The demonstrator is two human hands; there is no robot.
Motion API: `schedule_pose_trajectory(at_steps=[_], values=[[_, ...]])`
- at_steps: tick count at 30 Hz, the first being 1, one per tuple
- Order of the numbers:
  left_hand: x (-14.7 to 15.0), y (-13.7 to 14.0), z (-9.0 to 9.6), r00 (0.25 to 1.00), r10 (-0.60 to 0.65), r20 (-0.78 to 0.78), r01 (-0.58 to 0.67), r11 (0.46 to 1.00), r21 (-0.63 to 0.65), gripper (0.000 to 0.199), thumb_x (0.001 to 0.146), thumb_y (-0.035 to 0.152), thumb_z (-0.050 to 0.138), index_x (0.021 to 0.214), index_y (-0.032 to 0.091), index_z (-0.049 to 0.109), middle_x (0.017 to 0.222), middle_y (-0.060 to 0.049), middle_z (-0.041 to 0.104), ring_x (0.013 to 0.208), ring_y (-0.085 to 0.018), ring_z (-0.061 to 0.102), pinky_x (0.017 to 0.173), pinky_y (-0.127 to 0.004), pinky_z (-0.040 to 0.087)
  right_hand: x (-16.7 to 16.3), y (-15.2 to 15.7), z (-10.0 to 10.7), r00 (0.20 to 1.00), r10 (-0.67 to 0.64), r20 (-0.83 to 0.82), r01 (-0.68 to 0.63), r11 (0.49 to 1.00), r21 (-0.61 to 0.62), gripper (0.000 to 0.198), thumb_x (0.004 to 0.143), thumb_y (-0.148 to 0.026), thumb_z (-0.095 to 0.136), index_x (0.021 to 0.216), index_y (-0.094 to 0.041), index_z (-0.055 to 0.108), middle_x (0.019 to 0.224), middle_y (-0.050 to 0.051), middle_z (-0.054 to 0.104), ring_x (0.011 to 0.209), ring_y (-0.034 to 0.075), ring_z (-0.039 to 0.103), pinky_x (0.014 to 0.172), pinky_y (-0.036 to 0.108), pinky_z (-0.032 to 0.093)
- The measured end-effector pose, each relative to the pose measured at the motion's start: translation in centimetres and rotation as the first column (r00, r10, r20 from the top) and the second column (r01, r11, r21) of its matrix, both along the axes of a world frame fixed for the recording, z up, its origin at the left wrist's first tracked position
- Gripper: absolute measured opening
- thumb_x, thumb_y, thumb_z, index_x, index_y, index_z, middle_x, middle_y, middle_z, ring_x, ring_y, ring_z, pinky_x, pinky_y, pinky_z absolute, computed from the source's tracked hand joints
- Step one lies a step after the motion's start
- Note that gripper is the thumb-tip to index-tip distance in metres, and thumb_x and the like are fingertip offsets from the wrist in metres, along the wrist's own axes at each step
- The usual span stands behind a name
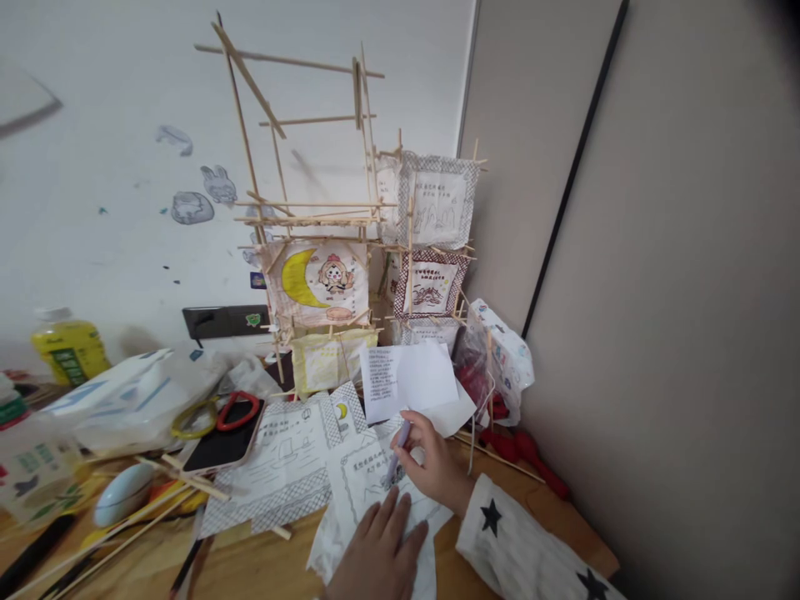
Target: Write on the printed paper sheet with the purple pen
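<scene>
My right hand (430,463) is closed around a light purple pen (401,440), its tip down at a white sheet with a drawing (362,483). Handwriting and a wavy border show on that sheet. Flat on the sheet's lower part lies my left hand (381,550), fingers stretched out. To the left are more drawn sheets (287,458) with a crosshatched border and a boat sketch. A paper with written lines (409,383) stands tilted just behind the pen.
A wooden stick frame (317,215) with paper panels rises at the back. Red-handled scissors (237,411) rest on a phone (218,450). A yellow bottle (70,346), a white plastic package (134,400), a computer mouse (123,494) and loose sticks are on the left. A plastic bag (500,358) stands at right.
</scene>
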State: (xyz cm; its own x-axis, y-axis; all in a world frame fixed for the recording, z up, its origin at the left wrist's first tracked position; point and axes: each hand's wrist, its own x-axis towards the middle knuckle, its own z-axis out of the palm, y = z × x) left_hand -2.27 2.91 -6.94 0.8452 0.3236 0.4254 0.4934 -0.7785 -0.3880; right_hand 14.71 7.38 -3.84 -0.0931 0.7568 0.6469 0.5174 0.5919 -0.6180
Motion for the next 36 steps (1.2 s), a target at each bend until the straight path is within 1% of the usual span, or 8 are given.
schedule_pose_trajectory(at_steps=[7,14,20,24,29,33,36], values=[[0.02,-0.01,-0.05,1.000,-0.002,0.022,0.002,1.000,0.010,0.052,0.071,0.008,0.053,0.121,0.024,0.050,0.123,-0.010,0.056,0.112,-0.028,0.052,0.085,-0.038,0.047,-0.07,0.00,-0.13,1.000,-0.023,-0.019,0.023,1.000,-0.003,0.048,0.083,-0.020,0.056,0.128,-0.022,0.039,0.088,0.005,0.067,0.078,0.018,0.065,0.073,0.029,0.053],[-0.06,0.02,-0.03,0.999,0.005,0.036,-0.003,0.999,-0.042,0.043,0.080,0.015,0.052,0.122,0.026,0.050,0.124,-0.008,0.055,0.113,-0.026,0.051,0.087,-0.036,0.045,-0.09,-0.04,0.01,1.000,-0.008,-0.021,0.008,1.000,-0.018,0.048,0.083,-0.019,0.057,0.127,-0.021,0.039,0.089,0.005,0.067,0.079,0.017,0.065,0.074,0.029,0.053],[-0.01,-0.19,0.27,1.000,0.021,-0.008,-0.021,0.997,-0.068,0.052,0.075,0.008,0.051,0.124,0.024,0.048,0.126,-0.009,0.053,0.114,-0.028,0.049,0.088,-0.038,0.045,-0.15,0.11,0.05,1.000,0.007,-0.023,-0.007,1.000,-0.001,0.047,0.082,-0.016,0.056,0.126,-0.022,0.040,0.088,0.004,0.066,0.077,0.016,0.064,0.073,0.030,0.053],[0.08,-0.26,0.39,0.999,0.041,0.000,-0.041,0.994,-0.102,0.052,0.075,0.007,0.050,0.123,0.024,0.049,0.126,-0.008,0.053,0.116,-0.027,0.048,0.090,-0.038,0.043,-0.25,0.03,0.34,0.999,0.005,-0.038,-0.005,1.000,0.018,0.046,0.083,-0.015,0.055,0.126,-0.022,0.039,0.085,0.003,0.066,0.075,0.016,0.064,0.073,0.030,0.052],[0.11,-0.31,0.45,1.000,0.022,0.020,-0.019,0.995,-0.098,0.050,0.075,0.007,0.052,0.122,0.024,0.050,0.125,-0.009,0.054,0.115,-0.027,0.048,0.089,-0.038,0.044,-0.26,-0.01,0.47,0.999,0.020,-0.043,-0.018,0.999,0.052,0.045,0.083,-0.015,0.053,0.125,-0.023,0.039,0.086,0.003,0.066,0.074,0.015,0.064,0.072,0.029,0.052],[0.26,-0.34,0.38,0.999,0.035,-0.006,-0.036,0.993,-0.114,0.054,0.072,0.004,0.053,0.122,0.023,0.050,0.124,-0.011,0.054,0.114,-0.029,0.049,0.088,-0.040,0.045,-0.11,0.12,0.14,0.999,-0.025,-0.028,0.027,0.999,0.046,0.047,0.081,-0.016,0.056,0.125,-0.022,0.040,0.086,0.003,0.067,0.075,0.016,0.064,0.072,0.029,0.052],[0.34,-0.33,0.37,0.998,0.056,-0.021,-0.058,0.990,-0.125,0.054,0.072,0.003,0.051,0.122,0.024,0.050,0.125,-0.010,0.054,0.115,-0.028,0.049,0.089,-0.040,0.045,-0.02,0.19,-0.10,0.999,-0.050,-0.006,0.051,0.998,0.038,0.048,0.081,-0.017,0.058,0.125,-0.023,0.041,0.087,0.003,0.067,0.076,0.016,0.064,0.073,0.029,0.052]])
